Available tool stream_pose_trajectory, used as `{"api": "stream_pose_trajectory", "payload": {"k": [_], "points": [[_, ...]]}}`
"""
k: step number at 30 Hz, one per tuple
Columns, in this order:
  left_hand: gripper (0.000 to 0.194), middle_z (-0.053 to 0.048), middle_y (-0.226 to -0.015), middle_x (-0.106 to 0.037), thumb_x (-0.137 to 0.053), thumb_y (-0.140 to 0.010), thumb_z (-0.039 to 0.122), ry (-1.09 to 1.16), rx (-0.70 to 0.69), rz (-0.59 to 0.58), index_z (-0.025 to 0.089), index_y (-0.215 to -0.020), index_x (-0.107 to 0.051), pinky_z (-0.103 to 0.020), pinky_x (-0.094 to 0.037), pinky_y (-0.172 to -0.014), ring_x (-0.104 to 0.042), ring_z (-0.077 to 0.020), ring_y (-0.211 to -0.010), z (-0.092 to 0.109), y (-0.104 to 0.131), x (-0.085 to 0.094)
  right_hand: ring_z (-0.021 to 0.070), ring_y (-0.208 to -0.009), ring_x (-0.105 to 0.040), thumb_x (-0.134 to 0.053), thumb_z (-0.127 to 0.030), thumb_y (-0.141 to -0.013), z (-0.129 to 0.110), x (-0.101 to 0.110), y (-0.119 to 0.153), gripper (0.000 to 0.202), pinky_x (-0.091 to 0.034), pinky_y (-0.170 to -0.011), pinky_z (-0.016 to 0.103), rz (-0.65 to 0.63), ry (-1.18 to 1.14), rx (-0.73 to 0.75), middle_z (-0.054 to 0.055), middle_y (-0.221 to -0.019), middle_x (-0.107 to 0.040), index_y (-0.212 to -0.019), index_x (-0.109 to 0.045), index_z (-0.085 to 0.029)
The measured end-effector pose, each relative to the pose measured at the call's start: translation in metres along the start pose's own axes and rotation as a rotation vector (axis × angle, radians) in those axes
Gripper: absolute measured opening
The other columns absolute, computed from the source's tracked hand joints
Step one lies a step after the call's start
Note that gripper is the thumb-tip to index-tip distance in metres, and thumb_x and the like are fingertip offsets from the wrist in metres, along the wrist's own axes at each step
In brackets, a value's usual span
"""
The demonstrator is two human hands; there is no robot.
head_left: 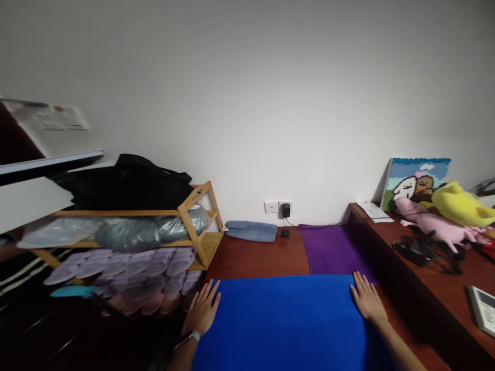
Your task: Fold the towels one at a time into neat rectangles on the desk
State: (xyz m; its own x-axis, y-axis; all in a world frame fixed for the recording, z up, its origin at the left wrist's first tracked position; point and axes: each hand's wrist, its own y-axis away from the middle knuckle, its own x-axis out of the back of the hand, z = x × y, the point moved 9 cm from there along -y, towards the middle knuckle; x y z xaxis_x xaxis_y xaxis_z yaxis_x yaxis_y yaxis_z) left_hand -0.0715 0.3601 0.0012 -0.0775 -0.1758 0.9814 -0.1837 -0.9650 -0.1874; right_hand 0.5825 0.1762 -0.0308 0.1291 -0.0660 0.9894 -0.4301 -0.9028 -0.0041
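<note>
A bright blue cloth [282, 319] lies spread flat over the front of the reddish-brown desk [263, 260]. My left hand [203, 307] rests on its far left corner, fingers stretched out and a band on the wrist. At the far right corner my right hand [367, 297] lies flat with the fingers slightly apart. Neither hand holds anything. Behind the blue cloth, a purple cloth [332, 250] lies flat, its near edge meeting or running under the blue one. A folded grey-blue cloth [251, 231] sits against the wall.
To the left, a wooden rack [201, 226] carries a black bag [131, 183], plastic-wrapped bundles and several lilac slippers [147, 262]. A black plug [286, 210] with a cord is in the wall. On the raised right surface are plush toys [433, 229], a picture [417, 180] and a calculator [483, 309].
</note>
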Motion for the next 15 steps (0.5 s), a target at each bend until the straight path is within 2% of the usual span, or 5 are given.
{"api": "stream_pose_trajectory", "payload": {"k": [6, 10, 13, 15], "points": [[0.055, -0.005, -0.165, -0.038, -0.031, -0.104, 0.042, -0.065, 0.015, -0.030, 0.027, -0.156, -0.039, -0.047, -0.030, -0.123, -0.037, -0.0228, -0.151, 0.010, 0.005, 0.012, 0.0258, -0.157, -0.014, -0.013, -0.053, -0.097, 0.003, -0.019, -0.001, 0.077, -0.015, -0.127, 0.048, 0.038, -0.007, 0.025, 0.006, -0.169, -0.023, -0.162, -0.021, -0.013], [0.053, -0.007, -0.163, -0.042, -0.033, -0.103, 0.038, -0.067, -0.008, -0.004, 0.026, -0.154, -0.043, -0.048, -0.033, -0.121, -0.041, -0.0240, -0.148, 0.015, 0.010, 0.020, 0.0278, -0.156, -0.018, -0.016, -0.050, -0.094, 0.013, -0.033, -0.007, 0.078, -0.020, -0.125, 0.050, 0.045, 0.052, 0.024, 0.006, -0.168, -0.026, -0.161, -0.027, -0.013], [0.052, -0.006, -0.161, -0.045, -0.034, -0.104, 0.039, -0.028, -0.011, 0.030, 0.028, -0.154, -0.044, -0.047, -0.033, -0.121, -0.042, -0.0238, -0.148, 0.013, 0.012, 0.023, 0.0316, -0.154, -0.025, -0.024, -0.045, -0.091, 0.010, -0.030, -0.014, 0.076, -0.023, -0.123, 0.053, -0.005, 0.162, 0.061, 0.009, -0.165, -0.032, -0.158, -0.036, -0.011], [0.053, -0.006, -0.162, -0.044, -0.034, -0.104, 0.040, -0.003, -0.007, 0.036, 0.028, -0.154, -0.043, -0.046, -0.032, -0.122, -0.041, -0.0232, -0.149, 0.011, 0.014, 0.023, 0.0363, -0.150, -0.032, -0.028, -0.039, -0.090, -0.003, -0.019, -0.016, 0.074, -0.023, -0.122, 0.058, -0.068, 0.250, 0.012, 0.014, -0.162, -0.036, -0.155, -0.041, -0.007]]}}
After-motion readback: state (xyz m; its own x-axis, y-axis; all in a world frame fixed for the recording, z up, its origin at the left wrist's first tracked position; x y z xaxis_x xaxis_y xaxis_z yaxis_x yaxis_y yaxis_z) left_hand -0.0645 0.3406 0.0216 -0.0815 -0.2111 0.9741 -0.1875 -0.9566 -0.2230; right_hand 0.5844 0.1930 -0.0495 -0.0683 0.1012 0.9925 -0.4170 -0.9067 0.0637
